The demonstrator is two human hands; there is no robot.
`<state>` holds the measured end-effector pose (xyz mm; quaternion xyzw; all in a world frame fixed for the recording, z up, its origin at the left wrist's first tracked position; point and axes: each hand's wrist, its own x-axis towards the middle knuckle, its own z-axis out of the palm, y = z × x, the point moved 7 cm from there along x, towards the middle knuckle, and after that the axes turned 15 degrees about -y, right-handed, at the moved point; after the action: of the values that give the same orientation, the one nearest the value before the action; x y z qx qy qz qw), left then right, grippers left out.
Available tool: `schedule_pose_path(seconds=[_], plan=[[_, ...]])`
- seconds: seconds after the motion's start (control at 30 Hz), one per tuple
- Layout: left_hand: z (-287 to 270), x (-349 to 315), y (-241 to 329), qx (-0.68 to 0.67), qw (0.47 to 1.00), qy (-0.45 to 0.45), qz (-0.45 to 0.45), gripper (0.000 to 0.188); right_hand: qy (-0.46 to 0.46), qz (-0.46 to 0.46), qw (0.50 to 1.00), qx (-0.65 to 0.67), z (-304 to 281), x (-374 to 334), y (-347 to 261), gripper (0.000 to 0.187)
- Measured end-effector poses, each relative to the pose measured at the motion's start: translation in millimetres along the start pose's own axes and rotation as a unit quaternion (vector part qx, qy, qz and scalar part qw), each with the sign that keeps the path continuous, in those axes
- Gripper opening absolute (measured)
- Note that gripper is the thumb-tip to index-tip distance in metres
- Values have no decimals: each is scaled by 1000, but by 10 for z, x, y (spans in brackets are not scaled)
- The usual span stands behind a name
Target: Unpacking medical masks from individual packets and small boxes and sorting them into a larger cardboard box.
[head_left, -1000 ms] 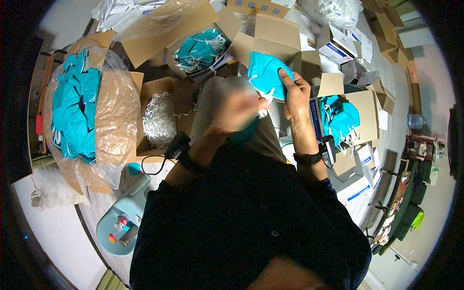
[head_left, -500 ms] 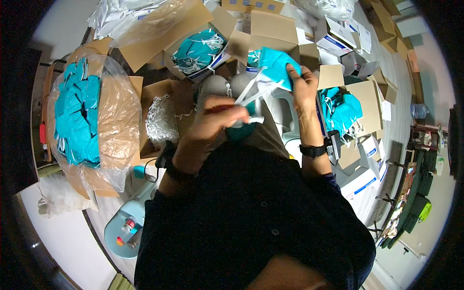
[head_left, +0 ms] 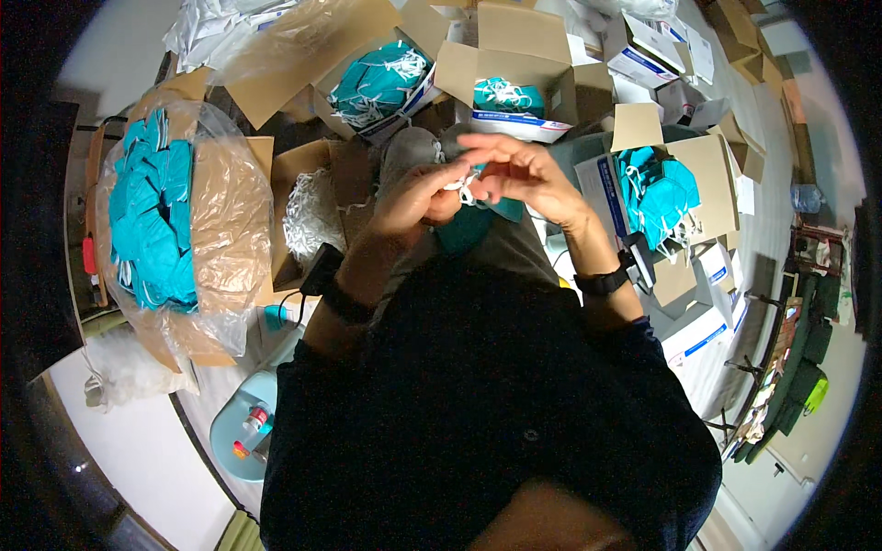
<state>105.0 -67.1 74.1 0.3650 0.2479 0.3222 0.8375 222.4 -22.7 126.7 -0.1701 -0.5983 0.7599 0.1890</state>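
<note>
My left hand point(head_left: 424, 195) is closed in a pinch on white straps point(head_left: 466, 193) in front of my lap. My right hand point(head_left: 524, 179) meets it from the right, thumb and fingertips closed at the same knot-like bunch of straps, its other fingers raised. Just below the hands lies teal face mask fabric point(head_left: 462, 230) on my lap. Another bit of teal point(head_left: 508, 209) shows under my right hand; whether the straps belong to either piece I cannot tell. To the left, a carton holds a tangled heap of white straps point(head_left: 310, 220).
At far left, a plastic-lined carton point(head_left: 230, 248) holds many teal masks point(head_left: 152, 220). More masks fill cartons ahead point(head_left: 381, 83), point(head_left: 510, 96) and at right point(head_left: 657, 193). A blue stool point(head_left: 241, 432) with a bottle stands lower left. White boxes point(head_left: 643, 60) are stacked at the upper right.
My right hand has come down and left to meet my left hand at the straps. The teal mask it held up is no longer raised, uncovering the carton behind.
</note>
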Motion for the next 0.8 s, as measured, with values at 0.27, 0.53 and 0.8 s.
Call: schedule_pose_path(seconds=[0.27, 0.53, 0.8], plan=[[-91, -58, -62, 244, 969, 15, 21, 27, 55, 15, 947, -316, -95, -36, -57, 7], [137, -531, -304, 225, 969, 44, -89, 38, 163, -37, 856, -488, -934, -521, -123, 10], [245, -257, -550, -40, 999, -32, 2, 43, 100, -4, 930, -354, -452, -396, -198, 8]])
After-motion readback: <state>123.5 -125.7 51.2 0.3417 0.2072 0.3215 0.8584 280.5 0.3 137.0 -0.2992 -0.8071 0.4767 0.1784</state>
